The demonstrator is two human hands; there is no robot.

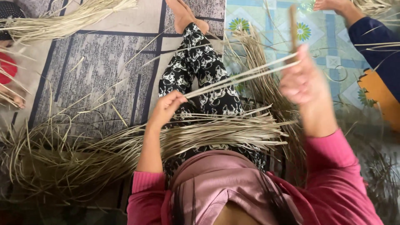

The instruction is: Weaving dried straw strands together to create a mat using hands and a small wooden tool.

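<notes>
My left hand (166,107) pinches one end of a few pale dried straw strips (241,77) above my lap. The strips stretch up and to the right to my right hand (302,81), which is blurred and closed around them and around a thin brown stick (293,27) pointing upward. A flat sheaf of the same dried strips (216,131) lies across my legs, which are in black-and-white patterned trousers (200,66).
Loose heaps of dried straw (54,158) cover the floor at left and a bundle (62,21) lies at top left. A grey patterned mat (104,71) and a blue flowered mat (329,46) lie underneath. Another person's arm in a dark blue sleeve (375,46) is at top right.
</notes>
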